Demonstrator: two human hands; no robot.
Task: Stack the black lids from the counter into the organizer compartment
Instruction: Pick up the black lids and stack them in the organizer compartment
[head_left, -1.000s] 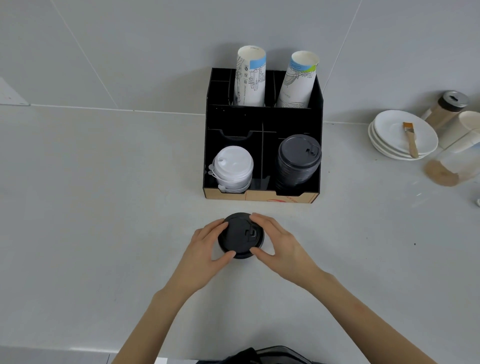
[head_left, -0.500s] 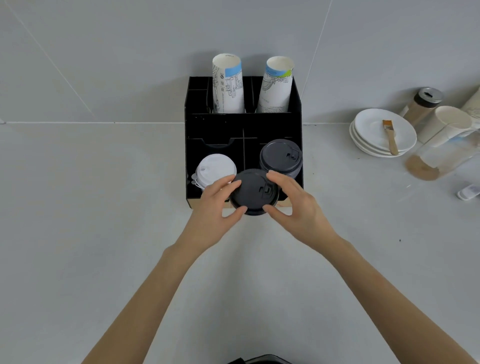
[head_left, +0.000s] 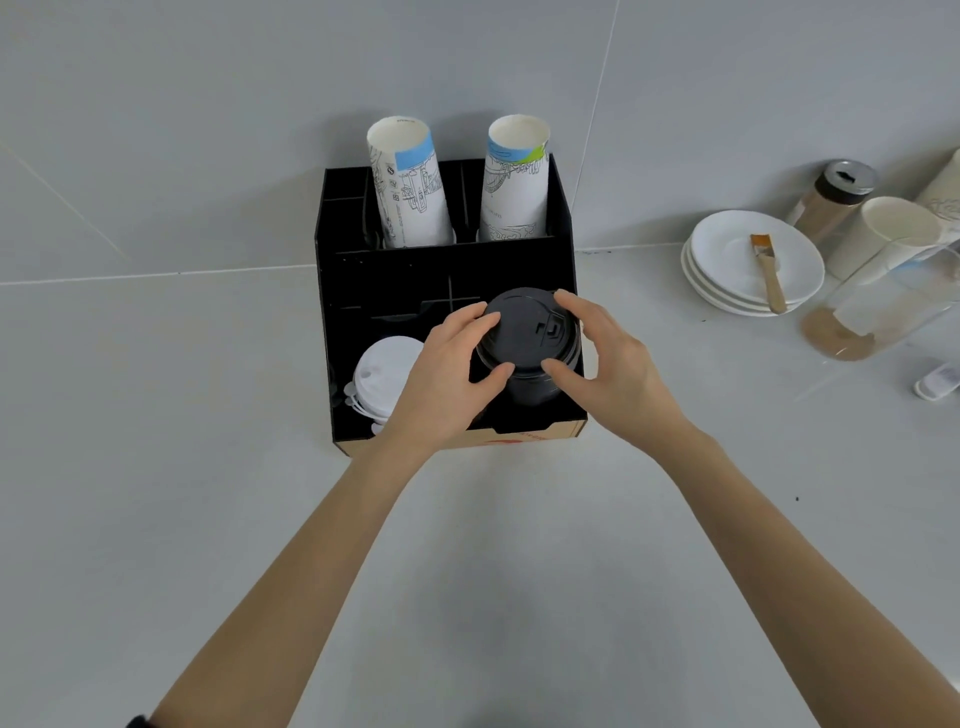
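Since the earlier frame, both my hands had carried the black lid (head_left: 527, 325) from the front edge of the organizer (head_left: 337, 312) to above its lower right compartment at frame centre. Left hand (head_left: 441, 379) pinched the lid's left rim between thumb and fingers; right hand (head_left: 608, 364) pinched its right rim likewise, so each grip was closed on the lid. It sat level atop the stack of black lids (head_left: 535, 387) in that compartment; whether it had fully seated I could not tell. White lids (head_left: 382, 376) filled the lower left compartment, partly hidden behind my left hand. Two paper cup stacks (head_left: 410, 182) stood in the rear compartments. White plates (head_left: 727, 260) bearing a brush (head_left: 768, 270) lay on the counter (head_left: 156, 415) at right.
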